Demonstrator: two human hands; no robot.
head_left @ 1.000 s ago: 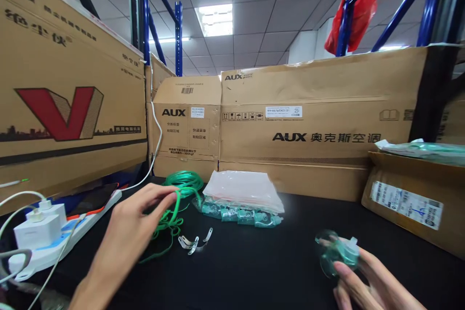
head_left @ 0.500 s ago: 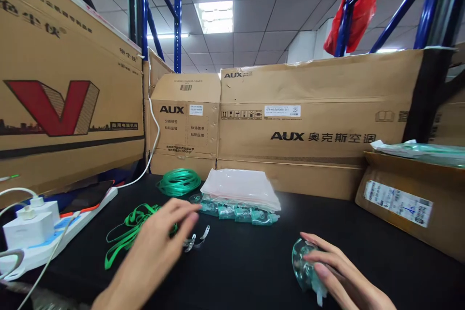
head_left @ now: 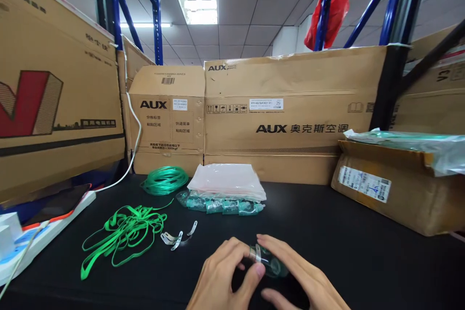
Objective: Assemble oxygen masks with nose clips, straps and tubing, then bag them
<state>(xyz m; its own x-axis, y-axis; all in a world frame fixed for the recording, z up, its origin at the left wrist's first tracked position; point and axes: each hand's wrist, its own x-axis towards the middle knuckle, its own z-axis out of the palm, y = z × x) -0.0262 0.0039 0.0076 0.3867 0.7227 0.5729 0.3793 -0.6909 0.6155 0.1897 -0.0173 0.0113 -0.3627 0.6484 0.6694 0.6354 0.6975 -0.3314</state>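
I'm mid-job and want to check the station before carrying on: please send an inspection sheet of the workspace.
Surface: black tabletop.
Job's things: clear green mask, partly hidden; metal strip at it.
Clutter: tangled green strap; coiled green tubing; loose metal strips; white plastic packets.
Hands: left hand at the metal strip, grip unclear; right hand against the mask, grip unclear.
Cables: white cable descending toward the power strip.
Surroundings: AUX cardboard panel behind; brown carton right; blue rack post; red bag.

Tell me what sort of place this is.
Probably a workbench in a storeroom or workshop: blue metal racking, cardboard panels walling a black tabletop, and green tubing and metal strips laid out on it.
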